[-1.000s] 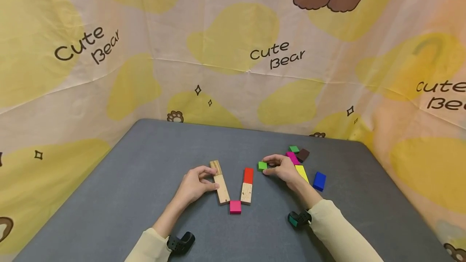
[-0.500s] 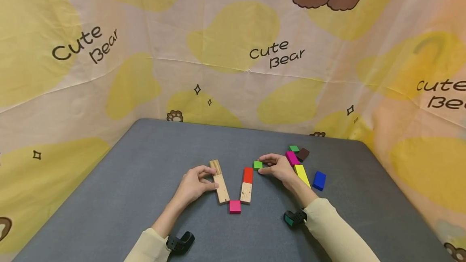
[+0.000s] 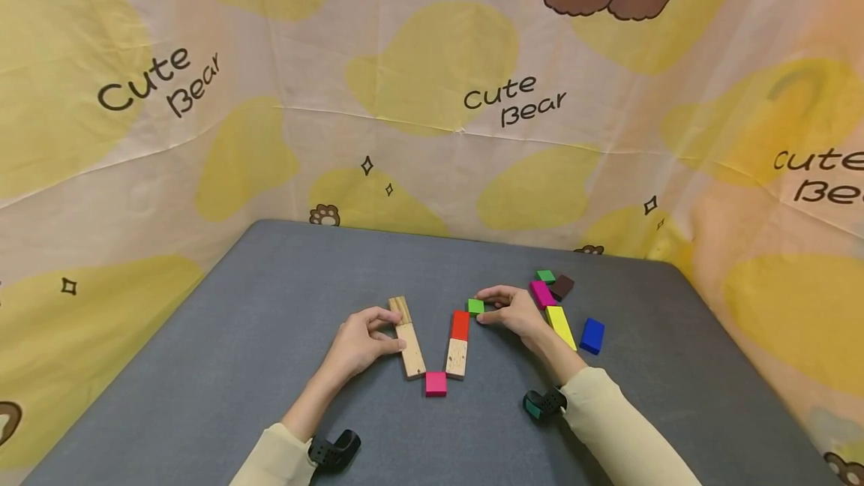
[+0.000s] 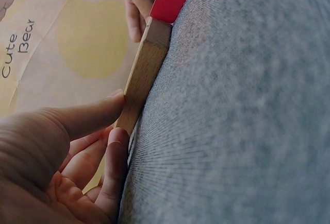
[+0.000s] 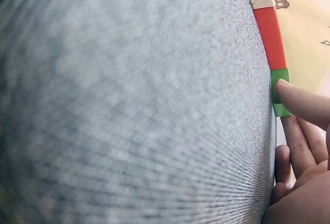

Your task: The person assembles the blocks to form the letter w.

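My right hand pinches a small green block between thumb and fingers. The block sits by the far right corner of a red block; in the right wrist view it appears right beside that block. Below the red block lies a pale wooden block in line with it. My left hand rests its thumb and a finger along the left side of two wooden blocks: a plain one and a striped one, mostly covered in the left wrist view. A pink block joins both rows at their near ends.
To the right lie a yellow block, a magenta block, a dark brown block, another green block and a blue block. All are on a grey table before a patterned curtain.
My right hand has slid the small green block leftward across the table until it is by the red block's far end. My left hand has stayed on the wooden blocks.
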A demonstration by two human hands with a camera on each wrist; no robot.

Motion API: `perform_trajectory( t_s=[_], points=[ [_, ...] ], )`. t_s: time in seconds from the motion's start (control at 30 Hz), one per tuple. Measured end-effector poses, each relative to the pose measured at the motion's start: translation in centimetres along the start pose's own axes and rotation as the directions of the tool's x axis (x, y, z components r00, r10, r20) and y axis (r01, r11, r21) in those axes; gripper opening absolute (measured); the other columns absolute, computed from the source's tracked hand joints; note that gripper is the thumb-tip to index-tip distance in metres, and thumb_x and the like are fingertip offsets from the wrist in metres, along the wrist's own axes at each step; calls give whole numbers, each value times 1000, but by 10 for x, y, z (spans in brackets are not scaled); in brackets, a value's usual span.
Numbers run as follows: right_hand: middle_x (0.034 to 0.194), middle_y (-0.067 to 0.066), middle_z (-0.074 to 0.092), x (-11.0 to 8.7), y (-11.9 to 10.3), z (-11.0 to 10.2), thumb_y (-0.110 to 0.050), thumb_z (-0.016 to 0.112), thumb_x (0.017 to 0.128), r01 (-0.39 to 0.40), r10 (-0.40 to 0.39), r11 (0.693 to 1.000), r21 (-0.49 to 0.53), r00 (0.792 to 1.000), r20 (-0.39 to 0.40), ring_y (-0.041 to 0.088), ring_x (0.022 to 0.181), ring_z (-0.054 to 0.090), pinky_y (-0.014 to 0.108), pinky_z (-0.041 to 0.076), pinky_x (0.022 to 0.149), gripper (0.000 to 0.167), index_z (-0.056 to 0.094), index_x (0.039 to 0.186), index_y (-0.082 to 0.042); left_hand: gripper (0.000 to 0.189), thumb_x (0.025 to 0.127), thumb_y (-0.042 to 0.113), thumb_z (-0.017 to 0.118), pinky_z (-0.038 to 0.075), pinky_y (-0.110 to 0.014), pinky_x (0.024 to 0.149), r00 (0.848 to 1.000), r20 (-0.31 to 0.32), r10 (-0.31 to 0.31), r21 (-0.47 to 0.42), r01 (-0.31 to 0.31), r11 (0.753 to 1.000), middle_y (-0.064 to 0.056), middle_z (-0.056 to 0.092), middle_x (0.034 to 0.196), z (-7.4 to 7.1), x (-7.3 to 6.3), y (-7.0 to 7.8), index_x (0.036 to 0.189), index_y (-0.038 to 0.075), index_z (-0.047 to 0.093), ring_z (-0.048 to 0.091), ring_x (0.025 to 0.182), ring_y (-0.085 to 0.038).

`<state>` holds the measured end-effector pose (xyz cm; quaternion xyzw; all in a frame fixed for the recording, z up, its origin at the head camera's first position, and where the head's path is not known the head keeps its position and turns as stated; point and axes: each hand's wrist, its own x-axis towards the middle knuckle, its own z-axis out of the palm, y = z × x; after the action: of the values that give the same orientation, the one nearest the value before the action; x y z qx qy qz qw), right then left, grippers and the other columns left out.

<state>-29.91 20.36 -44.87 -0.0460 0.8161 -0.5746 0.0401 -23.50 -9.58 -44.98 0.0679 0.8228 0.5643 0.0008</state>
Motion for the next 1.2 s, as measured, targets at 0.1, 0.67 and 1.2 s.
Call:
perform_trajectory(
  t_s=[0.1,0.67,1.2],
  points=[
    [109,6,71,0,1,0,2,82,76,-8,8,1000,-1,1000,-1,24,106,56,37,38,87,36,73,110,-5,36,76,7,86,48,-33,66,1000,2,-4,2,4,1000,-3,72,106,0,0,-1,108,8,70,68,71,-14],
    [114,9,69,-5,0,-8,3,84,72,13,-13,1000,0,1000,28,27,112,55,39,39,98,46,71,115,-3,35,76,7,86,48,-33,67,1000,-2,-3,-4,3,1000,-2,72,106,2,-1,-3,107,7,70,68,71,-14],
    [129,25,58,-18,-21,-73,-4,80,81,46,-47,998,35,998,29,41,122,50,30,48,86,46,63,124,2,35,76,8,86,47,-32,68,1000,5,-10,7,10,1000,-1,72,105,-1,0,1,108,8,70,68,71,-14]
  ],
)
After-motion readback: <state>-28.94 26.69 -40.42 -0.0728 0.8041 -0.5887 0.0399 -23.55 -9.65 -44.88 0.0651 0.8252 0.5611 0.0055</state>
